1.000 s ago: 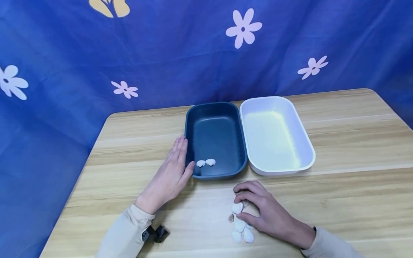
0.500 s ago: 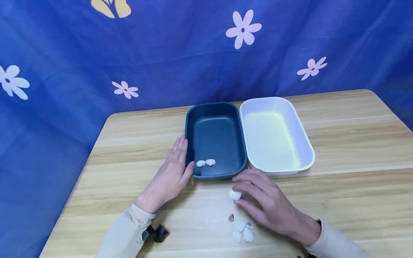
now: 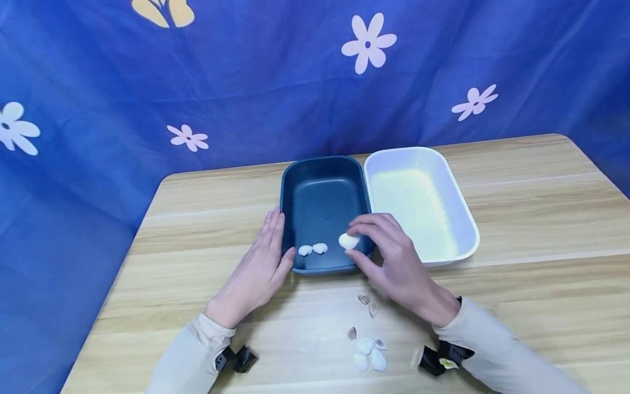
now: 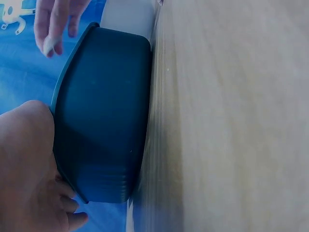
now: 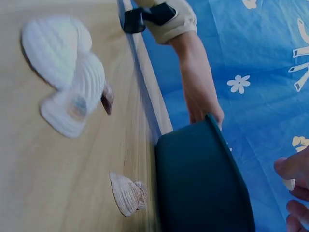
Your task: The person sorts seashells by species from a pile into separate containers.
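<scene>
A white ribbed seashell [image 3: 348,241] is pinched between the thumb and fingers of my right hand [image 3: 398,262], over the near right part of the dark teal tray [image 3: 327,270]. Two smaller white shells [image 3: 313,249] lie side by side inside that tray near its front. My left hand [image 3: 258,262] rests along the tray's left wall, fingers straight, thumb at the front left corner. In the left wrist view the held shell [image 4: 49,44] shows at the right hand's fingertips, above the rim. The right wrist view shows the tray's outer wall [image 5: 198,183] and shells on the table.
A white tray [image 3: 472,256] stands against the dark one on its right. Nearer on the wooden table [image 3: 531,306] lie a cluster of white shells [image 3: 378,360] and several small brownish shells [image 3: 351,333]. A blue flowered cloth [image 3: 275,82] hangs behind the table.
My right hand picked a white shell from the pile and carried it up and forward over the dark tray, uncovering small brownish shells on the table. The left hand stayed in place.
</scene>
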`<state>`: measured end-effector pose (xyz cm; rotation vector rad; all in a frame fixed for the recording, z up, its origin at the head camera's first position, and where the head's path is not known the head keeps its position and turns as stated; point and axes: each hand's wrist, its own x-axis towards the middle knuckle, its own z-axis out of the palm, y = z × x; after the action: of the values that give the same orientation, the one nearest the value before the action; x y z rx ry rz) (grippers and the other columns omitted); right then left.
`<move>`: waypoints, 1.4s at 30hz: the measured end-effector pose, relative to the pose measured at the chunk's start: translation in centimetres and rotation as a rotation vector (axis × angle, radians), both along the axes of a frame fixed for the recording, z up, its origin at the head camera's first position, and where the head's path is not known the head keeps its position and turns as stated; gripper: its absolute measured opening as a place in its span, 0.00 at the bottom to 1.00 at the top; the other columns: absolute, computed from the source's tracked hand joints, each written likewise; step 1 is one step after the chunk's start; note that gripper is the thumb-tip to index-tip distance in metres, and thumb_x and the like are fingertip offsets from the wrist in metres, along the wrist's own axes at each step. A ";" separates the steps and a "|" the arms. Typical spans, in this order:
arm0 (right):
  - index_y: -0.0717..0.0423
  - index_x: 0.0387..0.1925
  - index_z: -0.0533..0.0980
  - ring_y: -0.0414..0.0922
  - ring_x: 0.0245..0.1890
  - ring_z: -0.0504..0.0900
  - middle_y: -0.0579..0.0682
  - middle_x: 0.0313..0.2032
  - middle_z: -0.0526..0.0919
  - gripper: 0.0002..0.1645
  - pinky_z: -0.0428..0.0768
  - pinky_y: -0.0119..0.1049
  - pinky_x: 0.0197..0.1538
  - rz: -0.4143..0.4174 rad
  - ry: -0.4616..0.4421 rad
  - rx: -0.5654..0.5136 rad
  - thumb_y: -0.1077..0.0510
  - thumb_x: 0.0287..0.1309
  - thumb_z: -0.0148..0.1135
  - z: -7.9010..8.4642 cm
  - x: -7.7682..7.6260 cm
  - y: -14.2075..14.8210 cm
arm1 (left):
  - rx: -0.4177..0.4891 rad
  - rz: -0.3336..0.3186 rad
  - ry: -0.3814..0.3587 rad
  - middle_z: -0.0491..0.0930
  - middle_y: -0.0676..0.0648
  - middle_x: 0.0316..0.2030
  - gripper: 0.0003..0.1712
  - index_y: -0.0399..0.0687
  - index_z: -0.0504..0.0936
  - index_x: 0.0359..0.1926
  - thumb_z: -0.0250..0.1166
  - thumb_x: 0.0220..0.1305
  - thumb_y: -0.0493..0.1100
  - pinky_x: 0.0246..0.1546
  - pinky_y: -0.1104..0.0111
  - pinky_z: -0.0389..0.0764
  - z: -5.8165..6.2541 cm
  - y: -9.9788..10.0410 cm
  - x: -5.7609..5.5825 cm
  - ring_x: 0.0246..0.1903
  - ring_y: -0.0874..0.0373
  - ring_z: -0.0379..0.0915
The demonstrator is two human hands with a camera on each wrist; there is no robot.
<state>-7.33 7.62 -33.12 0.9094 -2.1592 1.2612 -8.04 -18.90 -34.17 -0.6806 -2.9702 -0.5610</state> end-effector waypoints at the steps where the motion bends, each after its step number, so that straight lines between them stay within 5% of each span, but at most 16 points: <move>1: 0.62 0.42 0.79 0.48 0.50 0.75 0.53 0.46 0.79 0.15 0.73 0.35 0.55 -0.010 -0.014 0.016 0.65 0.51 0.71 0.0 -0.2 -0.1 | 0.000 0.001 0.002 0.38 0.35 0.75 0.39 0.31 0.42 0.74 0.41 0.76 0.53 0.71 0.49 0.48 0.0 0.0 0.0 0.74 0.47 0.30; 16: 0.59 0.37 0.81 0.48 0.44 0.78 0.49 0.43 0.81 0.13 0.76 0.44 0.50 -0.140 -0.164 0.365 0.61 0.48 0.75 -0.5 -3.2 -2.6 | 0.007 0.001 -0.007 0.37 0.37 0.75 0.39 0.32 0.41 0.74 0.42 0.76 0.52 0.71 0.49 0.48 -0.1 0.1 -0.1 0.74 0.44 0.33; 31: 0.55 0.29 0.81 0.52 0.39 0.77 0.51 0.41 0.81 0.07 0.76 0.46 0.40 -0.155 -0.262 0.783 0.60 0.48 0.73 0.4 -4.3 -5.1 | 0.009 0.010 -0.005 0.38 0.37 0.75 0.39 0.32 0.41 0.74 0.43 0.76 0.51 0.71 0.50 0.48 -0.3 0.0 0.1 0.74 0.45 0.33; 42: 0.52 0.23 0.82 0.52 0.41 0.74 0.50 0.36 0.79 0.05 0.74 0.46 0.41 -0.159 -0.395 0.893 0.60 0.48 0.72 0.6 -5.1 -5.7 | 0.004 -0.003 0.017 0.38 0.36 0.75 0.39 0.31 0.42 0.74 0.40 0.76 0.53 0.71 0.50 0.49 -0.3 0.1 0.0 0.74 0.46 0.32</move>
<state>-12.47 1.87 -32.54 0.7994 -3.1145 0.3640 -8.08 -18.80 -34.48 -0.6863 -2.9519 -0.5589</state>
